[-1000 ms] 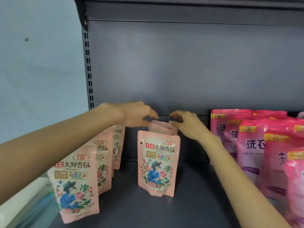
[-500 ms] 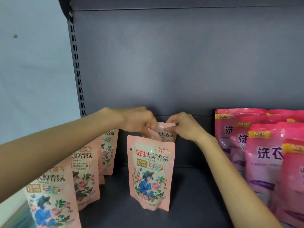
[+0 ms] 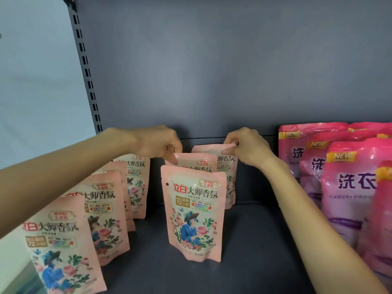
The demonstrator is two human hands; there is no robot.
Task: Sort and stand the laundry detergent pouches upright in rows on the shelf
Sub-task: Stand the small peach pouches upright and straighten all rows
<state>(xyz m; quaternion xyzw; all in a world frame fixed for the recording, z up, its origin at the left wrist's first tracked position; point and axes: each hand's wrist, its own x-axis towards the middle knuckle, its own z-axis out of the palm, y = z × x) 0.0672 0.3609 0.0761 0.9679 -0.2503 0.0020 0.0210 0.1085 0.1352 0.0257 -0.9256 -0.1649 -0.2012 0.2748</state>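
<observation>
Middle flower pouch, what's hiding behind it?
Two more: the left hand pinches the nearer pouch, the right hand pinches the farther pouch. Much of both is covered.

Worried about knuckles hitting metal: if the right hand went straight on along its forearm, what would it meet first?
Likely the back panel. The right hand, pinching the rear pouch, reaches deep into the shelf with nothing else visible beyond it; depth is unclear.

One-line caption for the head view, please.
Left hand pinches the middle pouch, right hand the rear pouch, behind the front pouch.
</observation>
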